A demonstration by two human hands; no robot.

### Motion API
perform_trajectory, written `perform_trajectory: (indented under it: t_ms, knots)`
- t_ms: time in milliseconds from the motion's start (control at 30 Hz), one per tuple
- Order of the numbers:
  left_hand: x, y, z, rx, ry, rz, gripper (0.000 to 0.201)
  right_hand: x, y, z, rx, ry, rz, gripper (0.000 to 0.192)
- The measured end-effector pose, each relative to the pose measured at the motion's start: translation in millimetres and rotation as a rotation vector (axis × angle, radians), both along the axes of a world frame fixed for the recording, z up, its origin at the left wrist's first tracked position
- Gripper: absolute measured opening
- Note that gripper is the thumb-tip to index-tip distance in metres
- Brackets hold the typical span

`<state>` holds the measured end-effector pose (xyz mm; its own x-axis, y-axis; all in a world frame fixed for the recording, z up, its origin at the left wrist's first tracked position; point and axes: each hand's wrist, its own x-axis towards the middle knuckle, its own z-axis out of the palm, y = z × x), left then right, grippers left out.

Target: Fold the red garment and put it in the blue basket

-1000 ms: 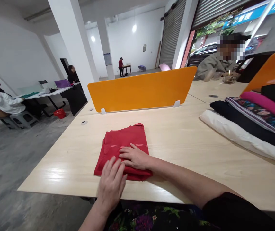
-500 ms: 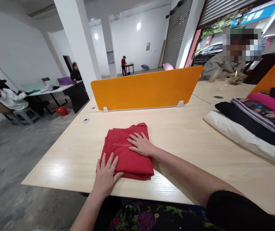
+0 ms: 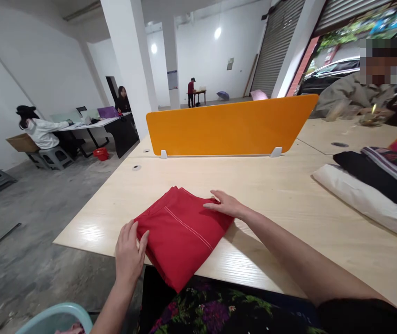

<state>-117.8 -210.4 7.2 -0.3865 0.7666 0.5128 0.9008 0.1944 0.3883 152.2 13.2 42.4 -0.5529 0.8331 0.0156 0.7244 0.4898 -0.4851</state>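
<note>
A folded red cloth garment (image 3: 184, 232) with white double stitching lies turned at an angle on the light wooden table, one corner hanging over the front edge. At its left corner, my left hand (image 3: 129, 248) rests against the edge, thumb apart from the fingers. My right hand (image 3: 228, 204) is at the opposite corner, fingers stretched out and spread over the cloth. Both hands look open, and neither is closed round the fabric. The garment's underside is hidden.
An orange divider (image 3: 231, 127) stands across the table (image 3: 278, 185). Folded fabrics (image 3: 375, 199) are stacked on the right. A light blue basin (image 3: 61, 313) sits at lower left. A person (image 3: 344, 95) sits beyond the divider; other people are at tables farther back.
The red garment has turned, and its near corner now hangs over the table's front edge. My hands have moved from lying flat on it to its left and right corners.
</note>
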Motion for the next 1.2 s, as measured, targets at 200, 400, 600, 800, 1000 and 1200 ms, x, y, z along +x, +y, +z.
perform_trajectory:
  t_ms: [200,400,600,800,1000,1200]
  knots:
    - [28.8,-41.7,-14.6,0.114,-0.553,0.279,0.056,-22.2,-27.6,-17.9,0.019,-0.073,0.039,0.079]
    - [25.5,-46.9,-19.8,0.253,-0.91,0.384,0.066,-41.7,-45.3,-12.9,-0.154,0.076,0.06,0.078]
    - [18.3,-70.0,-17.6,0.098,-1.534,0.095,0.052,-58.7,-70.8,-19.6,-0.562,0.36,0.206,0.034]
    - [-4.7,-136.0,8.4,0.242,-0.931,0.267,0.053,-118.9,-116.0,-25.7,-0.693,0.461,0.382,0.049]
    - [-43.7,-249.2,41.1,0.389,-0.9,0.58,0.061,-229.9,-195.8,-14.6,-0.737,0.536,0.743,0.042]
    - [-66.9,-355.7,12.3,0.49,-0.904,0.849,0.067,-340.0,-271.2,-35.8,-0.563,0.31,1.067,0.048]
